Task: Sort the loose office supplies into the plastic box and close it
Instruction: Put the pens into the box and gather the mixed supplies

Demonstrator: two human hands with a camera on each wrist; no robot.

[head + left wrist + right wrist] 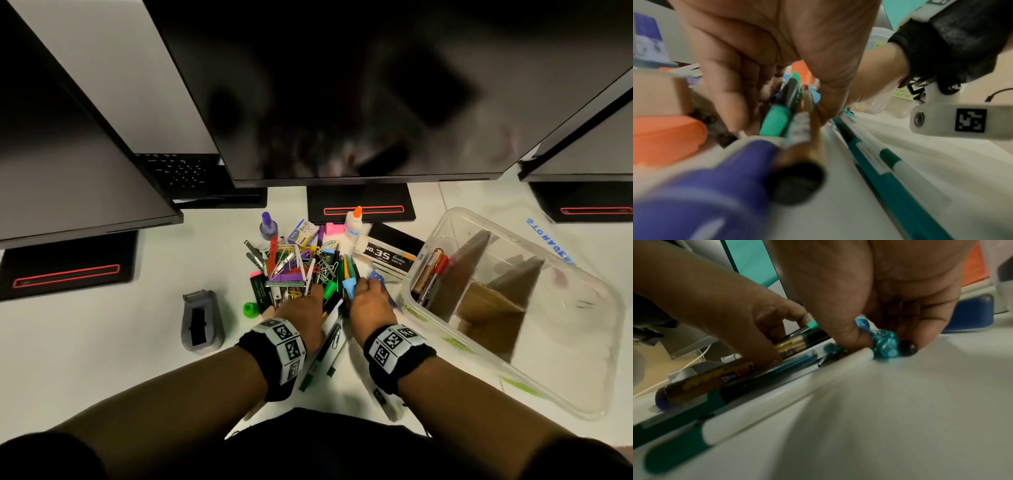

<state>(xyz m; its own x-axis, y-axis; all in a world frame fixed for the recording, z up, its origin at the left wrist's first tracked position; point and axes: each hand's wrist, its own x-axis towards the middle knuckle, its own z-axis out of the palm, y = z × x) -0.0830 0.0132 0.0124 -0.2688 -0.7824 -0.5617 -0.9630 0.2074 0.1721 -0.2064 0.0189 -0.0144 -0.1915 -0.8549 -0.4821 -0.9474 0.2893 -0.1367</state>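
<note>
**Both hands down in the pile of supplies beside the open box**

On the white counter (102, 342) a heap of loose office supplies (298, 267) lies in the middle, below a dark monitor (342, 85). The left hand (301, 308) rests on the near edge of the heap, fingers (729, 97) curled down around a bundle of markers (777, 120); the left wrist view shows a green cap and a dark barrel between fingers and thumb, so the hand grips them. The right hand (371, 301) sits just to the right of it, fingers bent onto the counter. In the right wrist view its thumb and fingers close on a small clear blue piece (882, 342), possibly push pins, though blur makes that hard to tell. Green-and-white pens (325, 353) lie on the counter between the two wrists.

The clear plastic box (582, 342) stands open to the right of the heap, just beside the right hand. Cardboard dividers (486, 308) split it into compartments, and the far-left compartment holds markers and a battery (430, 274).

At the far side of the heap stand a purple ink bottle (269, 226), a white glue bottle (352, 222) with an orange cap and a black staple box (390, 251). A grey tape dispenser (202, 322) stands to the left, apart from the heap, with a green cap (250, 309) between them.
</note>
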